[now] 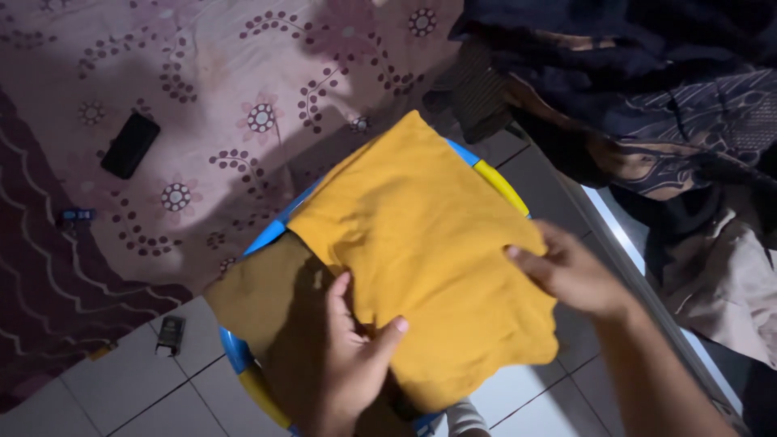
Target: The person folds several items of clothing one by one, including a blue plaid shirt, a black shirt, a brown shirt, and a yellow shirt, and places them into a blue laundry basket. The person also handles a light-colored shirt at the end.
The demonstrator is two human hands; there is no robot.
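A mustard-yellow cloth [421, 235], folded into a rough rectangle, lies over a round blue and yellow stool [500, 184] whose rim shows at the sides. My left hand [352, 364] pinches the cloth's near left fold between thumb and fingers, with a darker shaded layer of the same cloth [259, 299] beside it. My right hand [571, 271] rests flat on the cloth's right edge, fingers pressing it down.
A pink flowered bed sheet [227, 97] covers the far left, with a black phone [129, 144] and a small blue object [77, 216] on it. A pile of dark patterned clothes [647, 89] lies at the right. A small dark item [170, 334] sits on the grey floor tiles [129, 388].
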